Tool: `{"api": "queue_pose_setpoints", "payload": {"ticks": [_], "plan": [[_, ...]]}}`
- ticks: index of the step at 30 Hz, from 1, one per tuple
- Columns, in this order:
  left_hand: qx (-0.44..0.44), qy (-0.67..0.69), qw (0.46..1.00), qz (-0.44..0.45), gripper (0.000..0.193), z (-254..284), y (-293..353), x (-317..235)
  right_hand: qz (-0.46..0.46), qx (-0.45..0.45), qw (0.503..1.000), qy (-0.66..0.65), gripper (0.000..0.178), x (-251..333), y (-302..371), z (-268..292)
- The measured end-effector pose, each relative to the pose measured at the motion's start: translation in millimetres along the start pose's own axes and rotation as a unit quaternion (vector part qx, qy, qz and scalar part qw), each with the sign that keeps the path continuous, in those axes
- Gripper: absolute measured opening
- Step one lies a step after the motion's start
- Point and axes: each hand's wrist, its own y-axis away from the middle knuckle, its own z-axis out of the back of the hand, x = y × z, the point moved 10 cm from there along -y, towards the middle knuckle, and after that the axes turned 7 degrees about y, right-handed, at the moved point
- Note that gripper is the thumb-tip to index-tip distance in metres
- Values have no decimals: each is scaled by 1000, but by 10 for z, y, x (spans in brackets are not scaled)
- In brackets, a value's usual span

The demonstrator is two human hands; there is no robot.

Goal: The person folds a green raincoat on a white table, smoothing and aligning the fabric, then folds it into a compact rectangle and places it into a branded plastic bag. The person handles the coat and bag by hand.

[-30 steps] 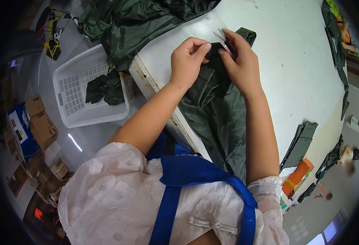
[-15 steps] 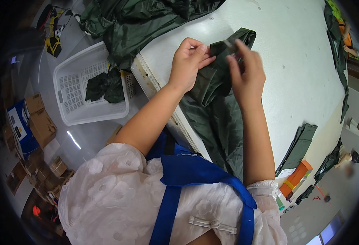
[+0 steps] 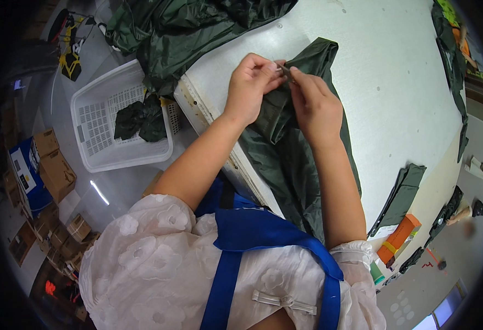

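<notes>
A dark green garment (image 3: 285, 148) lies over the near edge of a white table (image 3: 384, 93) and hangs down toward me. My left hand (image 3: 249, 85) pinches a fold of its fabric near the top. My right hand (image 3: 315, 104) rests on the same fold and grips a small thin metal tool (image 3: 284, 70) between thumb and fingers, its tip meeting my left fingertips. The tool is too small to identify.
A white plastic basket (image 3: 104, 132) holding dark green cloth stands on the floor to the left. A heap of green fabric (image 3: 186, 27) covers the table's far left corner. A folded green piece (image 3: 403, 190) and an orange box (image 3: 398, 239) lie at right. Cardboard boxes (image 3: 54, 165) sit lower left.
Both hands shifted slightly along the garment's upper fold and drew together; the right hand, raised and blurred half a second ago, now rests on the fabric with the tool.
</notes>
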Motion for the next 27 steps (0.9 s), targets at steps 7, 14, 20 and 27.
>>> {"api": "queue_pose_setpoints", "payload": {"ticks": [7, 14, 20, 27], "plan": [[-136, -238, 954, -125, 55, 397, -247, -1005, -403, 4, 906, -130, 45, -1638, 591, 69], [-118, -567, 763, -287, 60, 164, 281, -1312, -192, 55, 978, 65, 61, -1057, 982, 256], [-66, -574, 811, -96, 57, 523, 281, -732, -76, 134, 987, -33, 49, 299, 1639, 283], [-72, -468, 878, 70, 60, 635, 41, -419, -139, 160, 976, 55, 32, 201, 2393, 611]]}}
